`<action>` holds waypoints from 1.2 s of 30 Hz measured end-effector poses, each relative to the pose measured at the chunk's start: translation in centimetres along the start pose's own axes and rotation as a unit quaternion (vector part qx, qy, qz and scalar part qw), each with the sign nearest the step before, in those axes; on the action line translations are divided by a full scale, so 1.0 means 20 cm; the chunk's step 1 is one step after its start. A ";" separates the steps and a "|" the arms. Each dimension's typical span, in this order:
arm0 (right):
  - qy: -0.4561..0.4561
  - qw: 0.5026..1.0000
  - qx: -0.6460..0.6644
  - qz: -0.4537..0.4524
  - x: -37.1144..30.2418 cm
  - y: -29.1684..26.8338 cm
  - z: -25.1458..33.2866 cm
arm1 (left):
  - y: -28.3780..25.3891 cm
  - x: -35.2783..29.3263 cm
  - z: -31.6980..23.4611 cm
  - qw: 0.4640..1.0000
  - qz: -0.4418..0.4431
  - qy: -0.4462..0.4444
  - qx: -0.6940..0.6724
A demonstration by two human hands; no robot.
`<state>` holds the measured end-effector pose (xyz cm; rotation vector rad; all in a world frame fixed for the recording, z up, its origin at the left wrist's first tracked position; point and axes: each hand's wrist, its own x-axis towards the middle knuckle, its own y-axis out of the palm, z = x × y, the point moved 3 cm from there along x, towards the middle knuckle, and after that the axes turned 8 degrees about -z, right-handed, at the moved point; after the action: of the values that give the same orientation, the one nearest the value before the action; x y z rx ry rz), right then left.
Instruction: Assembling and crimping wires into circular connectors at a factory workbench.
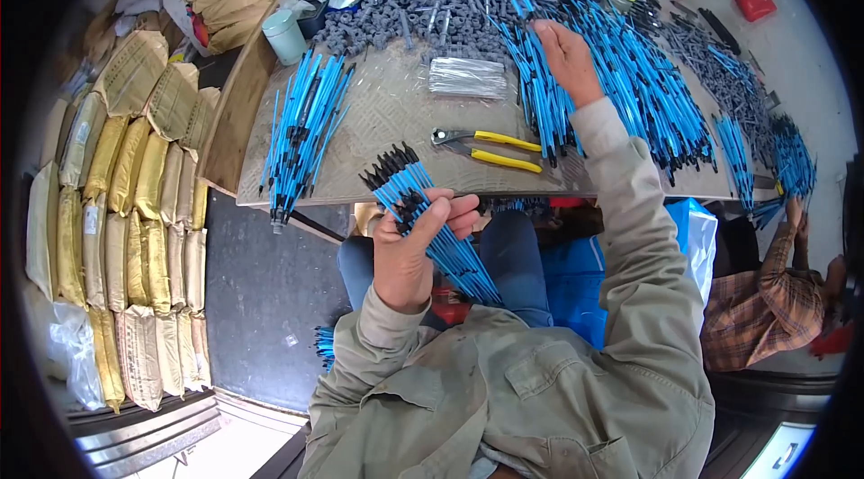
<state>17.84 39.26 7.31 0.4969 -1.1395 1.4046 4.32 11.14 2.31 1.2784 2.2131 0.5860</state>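
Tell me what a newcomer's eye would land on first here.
Bright blue tubes with black tips dominate: a big heap sprawls across the right of the table, where the right hand reaches in. The left hand grips a fanned bundle at the table's near edge. Yellow-handled pliers lie mid-table, and yellowish sacks are stacked at far left.

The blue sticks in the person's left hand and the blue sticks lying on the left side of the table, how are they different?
The bundle in the left hand is gripped tight, black tips bunched together, held off the table. The loose pile on the table lies spread out flat, with nothing touching it. The held bundle slants toward the person's lap; the pile points across the tabletop to its near edge. Both are thin blue sticks with black ends.
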 end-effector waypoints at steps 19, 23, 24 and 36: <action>-0.077 0.981 0.113 0.135 -0.57 0.06 0.92 | -0.04 0.01 -0.10 0.965 -0.080 0.250 0.003; -0.004 0.958 0.256 0.125 -0.63 0.11 0.86 | -0.06 -0.01 -0.14 0.977 -0.037 0.207 -0.041; 0.005 0.950 0.294 0.105 -0.64 0.11 0.84 | -0.05 -0.02 -0.15 0.982 -0.025 0.168 -0.080; 0.328 0.479 0.721 0.378 -0.79 0.13 0.87 | 0.07 -0.16 -0.34 0.973 0.107 0.163 0.126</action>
<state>13.06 17.06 0.62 0.4397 0.9505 2.8309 2.47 8.21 9.08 1.6684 2.4965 0.6498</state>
